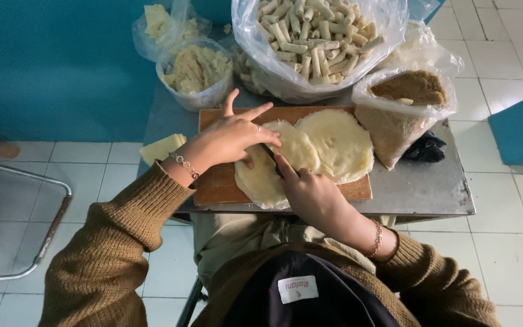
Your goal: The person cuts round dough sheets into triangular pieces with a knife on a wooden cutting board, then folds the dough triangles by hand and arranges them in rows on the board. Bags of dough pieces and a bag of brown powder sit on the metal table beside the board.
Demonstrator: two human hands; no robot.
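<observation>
Steel table [419, 188] — wooden board [219, 181], filled bags [394, 115] on it.

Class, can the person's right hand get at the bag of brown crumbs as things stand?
Probably yes. The right hand rests on the round wrappers, and the bag of brown crumbs stands open just beyond them on the metal table, with nothing between.

Item under left hand [232, 140] and right hand [310, 197] hidden; bag of rolls [316, 36] cut off at top.

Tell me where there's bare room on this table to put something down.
Bare metal table shows right of the wooden board, below the crumb bag. The back edge is crowded with bags; both hands cover the wrappers.
</observation>
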